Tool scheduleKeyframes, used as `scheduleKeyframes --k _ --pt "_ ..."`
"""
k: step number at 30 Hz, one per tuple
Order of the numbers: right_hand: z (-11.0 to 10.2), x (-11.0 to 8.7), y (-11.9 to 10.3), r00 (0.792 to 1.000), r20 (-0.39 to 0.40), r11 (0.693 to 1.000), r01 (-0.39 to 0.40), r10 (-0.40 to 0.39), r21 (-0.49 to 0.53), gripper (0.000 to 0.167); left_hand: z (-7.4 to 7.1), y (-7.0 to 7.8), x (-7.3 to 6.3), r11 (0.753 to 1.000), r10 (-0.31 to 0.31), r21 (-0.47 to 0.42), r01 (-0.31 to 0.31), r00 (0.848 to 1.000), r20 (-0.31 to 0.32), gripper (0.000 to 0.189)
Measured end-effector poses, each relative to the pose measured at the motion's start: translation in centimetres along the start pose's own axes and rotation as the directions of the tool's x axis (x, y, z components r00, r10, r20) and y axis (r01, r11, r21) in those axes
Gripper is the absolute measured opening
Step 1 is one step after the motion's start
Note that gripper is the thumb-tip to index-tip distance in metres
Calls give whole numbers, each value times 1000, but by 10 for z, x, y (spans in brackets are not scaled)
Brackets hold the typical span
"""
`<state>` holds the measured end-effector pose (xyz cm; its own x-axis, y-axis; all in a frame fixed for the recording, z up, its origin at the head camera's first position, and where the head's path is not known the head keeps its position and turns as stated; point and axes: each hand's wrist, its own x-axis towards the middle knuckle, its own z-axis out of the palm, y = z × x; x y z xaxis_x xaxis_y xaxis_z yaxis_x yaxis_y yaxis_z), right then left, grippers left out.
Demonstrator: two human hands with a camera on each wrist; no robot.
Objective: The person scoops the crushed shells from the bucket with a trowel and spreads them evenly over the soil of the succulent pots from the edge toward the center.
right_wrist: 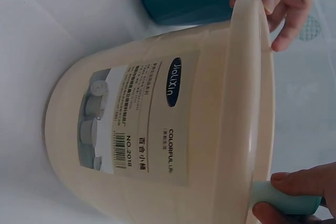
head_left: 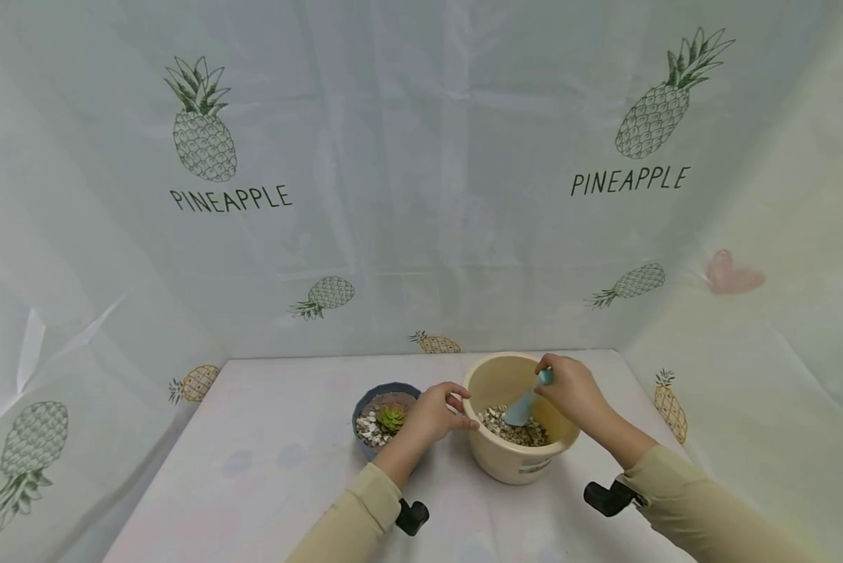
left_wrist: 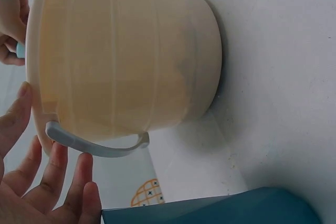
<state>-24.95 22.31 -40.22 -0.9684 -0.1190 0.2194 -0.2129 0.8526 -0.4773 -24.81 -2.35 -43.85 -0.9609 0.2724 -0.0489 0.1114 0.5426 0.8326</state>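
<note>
A cream plastic bucket (head_left: pixel 499 461) stands upright on the table with mixed pebbles (head_left: pixel 532 434) in its bottom. My left hand (head_left: pixel 428 414) grips its left rim, thumb on one side and fingers on the other; a grey bail handle (left_wrist: pixel 100 149) hangs beside those fingers in the left wrist view. With my right hand (head_left: pixel 572 387) I hold a small light-blue shovel (head_left: pixel 522 408) by its handle, over the bucket's right side. Its blade points down onto the pebbles. In the right wrist view the teal handle (right_wrist: pixel 286 200) shows between thumb and finger at the rim.
Left of the bucket is a blue pot (head_left: pixel 361 403) with a green succulent (head_left: pixel 392 417) and white stones (head_left: pixel 370 428), partly behind my left hand. A pale cloth covers the table (head_left: pixel 252 469). A pineapple-print curtain (head_left: pixel 421 195) hangs behind and at both sides.
</note>
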Motion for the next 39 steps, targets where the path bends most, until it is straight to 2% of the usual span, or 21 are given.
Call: scheduleKeyframes --k 12,19,26,29,32,39 --pt "7 7 12 994 68 984 -92 83 155 22 1 -2 1 1000 -1 14 1 1000 -6 47" --pt "15 8 7 994 106 975 -43 20 217 22 1 -2 1 1000 -6 12 6 1000 2 48" --pt "13 6 10 988 112 973 78 -104 216 21 -1 1 2 1000 -10 7 9 1000 15 47" --pt "10 4 15 984 119 967 99 -130 235 21 0 2 2 1000 -12 6 12 1000 17 47" --pt "8 4 20 983 126 960 96 -133 264 21 0 2 2 1000 -10 -3 10 1000 16 46" --pt "1 0 33 978 183 924 26 -104 382 20 -1 2 2 1000 -16 -17 16 1000 10 45"
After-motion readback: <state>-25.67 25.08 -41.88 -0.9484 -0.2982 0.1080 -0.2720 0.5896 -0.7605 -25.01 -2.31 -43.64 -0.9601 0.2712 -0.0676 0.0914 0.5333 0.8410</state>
